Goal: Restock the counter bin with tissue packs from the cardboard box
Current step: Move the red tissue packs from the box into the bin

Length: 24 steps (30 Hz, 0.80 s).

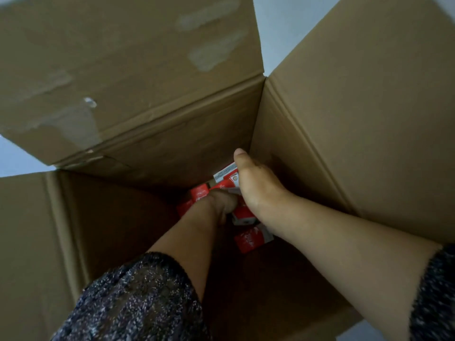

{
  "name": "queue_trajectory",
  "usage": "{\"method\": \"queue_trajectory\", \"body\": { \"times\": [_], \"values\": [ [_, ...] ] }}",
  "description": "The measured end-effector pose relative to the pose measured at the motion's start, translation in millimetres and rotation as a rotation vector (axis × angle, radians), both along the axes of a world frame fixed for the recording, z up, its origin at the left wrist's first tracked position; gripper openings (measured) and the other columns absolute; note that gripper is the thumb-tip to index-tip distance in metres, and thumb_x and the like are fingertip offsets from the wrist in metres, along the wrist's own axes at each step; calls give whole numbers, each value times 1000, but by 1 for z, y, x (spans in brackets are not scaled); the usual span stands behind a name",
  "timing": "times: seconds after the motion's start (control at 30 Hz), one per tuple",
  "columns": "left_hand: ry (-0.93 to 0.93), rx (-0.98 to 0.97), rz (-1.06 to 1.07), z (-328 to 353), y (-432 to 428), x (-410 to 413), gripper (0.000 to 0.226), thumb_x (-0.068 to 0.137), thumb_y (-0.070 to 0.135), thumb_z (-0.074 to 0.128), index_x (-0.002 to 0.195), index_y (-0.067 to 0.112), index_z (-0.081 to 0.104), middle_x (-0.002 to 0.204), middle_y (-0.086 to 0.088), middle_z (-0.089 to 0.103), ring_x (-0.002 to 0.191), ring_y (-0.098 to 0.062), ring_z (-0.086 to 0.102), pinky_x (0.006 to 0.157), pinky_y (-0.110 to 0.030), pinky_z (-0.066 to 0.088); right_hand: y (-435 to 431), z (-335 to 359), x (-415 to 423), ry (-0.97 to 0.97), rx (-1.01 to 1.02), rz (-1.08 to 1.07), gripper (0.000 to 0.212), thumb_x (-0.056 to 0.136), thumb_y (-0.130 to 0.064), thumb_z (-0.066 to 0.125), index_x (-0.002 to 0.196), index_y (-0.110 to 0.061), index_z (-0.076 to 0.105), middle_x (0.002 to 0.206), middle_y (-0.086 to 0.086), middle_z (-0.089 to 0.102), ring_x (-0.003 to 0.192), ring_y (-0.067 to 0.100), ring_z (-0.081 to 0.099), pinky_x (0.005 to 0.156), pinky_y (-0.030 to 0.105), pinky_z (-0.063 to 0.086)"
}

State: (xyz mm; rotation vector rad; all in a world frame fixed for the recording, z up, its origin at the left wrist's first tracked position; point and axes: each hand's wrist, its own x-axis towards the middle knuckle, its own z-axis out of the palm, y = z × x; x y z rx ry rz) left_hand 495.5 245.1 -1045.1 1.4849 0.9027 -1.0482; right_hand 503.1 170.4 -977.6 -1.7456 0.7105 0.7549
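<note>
Cardboard box (172, 148) stands open; deep inside, the right hand (256, 183) seems to grip a red tissue pack (225, 177), thumb raised; the left hand (221, 201) hides its fingers, so I cannot tell.

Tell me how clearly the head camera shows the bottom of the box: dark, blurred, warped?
Head view: the bottom of the cardboard box is dim and shadowed, so the red tissue packs show little detail; the left hand sits in the darkest part, the right hand is better lit; the upper flap and the left sleeve look softly blurred; the wide-angle lens splays the box walls outward.
</note>
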Motion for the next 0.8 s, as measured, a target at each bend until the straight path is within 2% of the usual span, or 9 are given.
{"method": "queue_trajectory", "body": {
  "times": [0.13, 0.17, 0.23, 0.3, 0.43, 0.53, 0.6, 0.7, 0.8],
  "values": [
    [-37, 19, -40, 39, 9, -2, 40, 93, 9, 57, 131, -2, 51, 133, -22, 54, 123, -34, 53, 102, -43, 45, 2, 35, -5, 26, 34, 11, 54, 96, -57, 25, 131, -25, 51, 123, 4, 57, 103, 24, 56, 58, 26, 41],
    [-60, 26, -26, 49, 11, -4, 40, 93, 9, 58, 130, -2, 52, 132, -22, 55, 121, -33, 54, 101, -43, 46, 1, 45, -7, 16, 42, 10, 53, 96, -57, 26, 130, -25, 51, 120, 3, 58, 104, 23, 55, 60, 28, 43],
    [-85, 49, 13, 69, 15, -9, 36, 94, 7, 55, 129, -1, 54, 129, -21, 58, 117, -33, 58, 96, -41, 50, -1, 62, -10, -22, 57, 28, 54, 96, -56, 26, 128, -22, 53, 113, 3, 61, 111, 26, 55, 88, 38, 45],
    [-107, 61, 86, 93, 17, -13, 31, 96, 8, 52, 127, 5, 56, 122, -18, 63, 104, -29, 65, 78, -36, 57, -2, 83, -16, -50, 54, 50, 57, 95, -56, 25, 131, -20, 51, 123, 7, 59, 119, 28, 52, 105, 43, 37],
    [-168, 96, 266, 146, 25, -23, 24, 96, 8, 53, 119, 14, 49, 112, -13, 62, 78, -20, 63, 46, -30, 53, -5, 130, -26, -106, 53, 86, 56, 97, -55, 22, 135, -22, 46, 131, 7, 54, 119, 25, 51, 105, 40, 35],
    [-229, 75, 341, 188, 32, -32, 31, 90, -1, 58, 117, 7, 46, 114, -18, 61, 78, -23, 65, 40, -27, 52, -9, 167, -33, -168, 57, 96, 52, 98, -53, 22, 132, -24, 48, 107, 0, 55, 87, 10, 53, 75, 25, 37],
    [-246, 38, 394, 221, 34, -37, 43, 87, -2, 62, 125, 4, 44, 111, -21, 63, 74, -26, 69, 42, -29, 53, -9, 192, -36, -202, 63, 97, 50, 97, -54, 22, 122, -24, 53, 93, -4, 56, 78, 8, 53, 73, 28, 41],
    [-304, -31, 442, 271, 35, -44, 57, 80, -5, 69, 130, 2, 41, 101, -22, 66, 60, -24, 72, 48, -33, 54, -6, 230, -44, -252, 133, 96, 47, 96, -54, 24, 108, -23, 57, 96, 5, 65, 90, 22, 63, 90, 43, 49],
    [-393, -73, 423, 314, 37, -51, 67, 74, -4, 74, 131, 2, 41, 100, -23, 67, 68, -29, 73, 58, -41, 58, -8, 265, -51, -314, 173, 95, 37, 95, -55, 28, 103, -32, 55, 101, 3, 65, 95, 22, 63, 92, 47, 49]
  ]
}}
